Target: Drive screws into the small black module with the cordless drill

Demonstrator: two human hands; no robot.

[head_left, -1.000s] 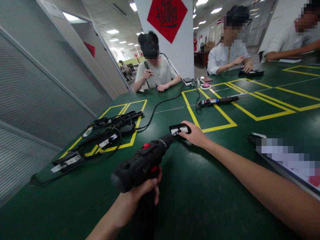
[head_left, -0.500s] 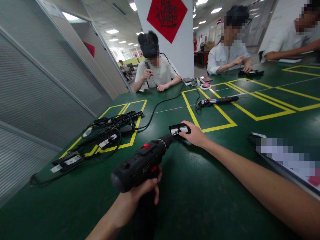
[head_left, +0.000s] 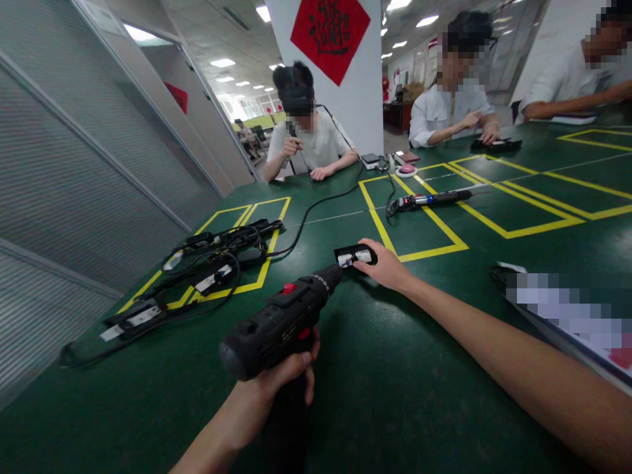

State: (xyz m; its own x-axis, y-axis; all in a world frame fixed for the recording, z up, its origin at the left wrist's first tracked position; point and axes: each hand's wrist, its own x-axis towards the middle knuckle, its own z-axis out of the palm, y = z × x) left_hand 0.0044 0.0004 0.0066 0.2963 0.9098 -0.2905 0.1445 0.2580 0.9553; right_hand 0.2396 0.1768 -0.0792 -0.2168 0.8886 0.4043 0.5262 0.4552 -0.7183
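Observation:
My left hand [head_left: 281,388] is wrapped round the grip of a black cordless drill [head_left: 281,322] with a red switch. The drill's tip rests on a small black part with white labels [head_left: 353,255] lying on the green table [head_left: 395,408]. My right hand [head_left: 385,266] reaches across from the right and pins that part down with closed fingers at its right end.
Several black power adapters with tangled cables [head_left: 197,273] lie at the left inside yellow tape lines. A long screwdriver tool [head_left: 429,199] lies farther back. A blurred flat object [head_left: 567,313] sits at the right. Three people sit at the far side.

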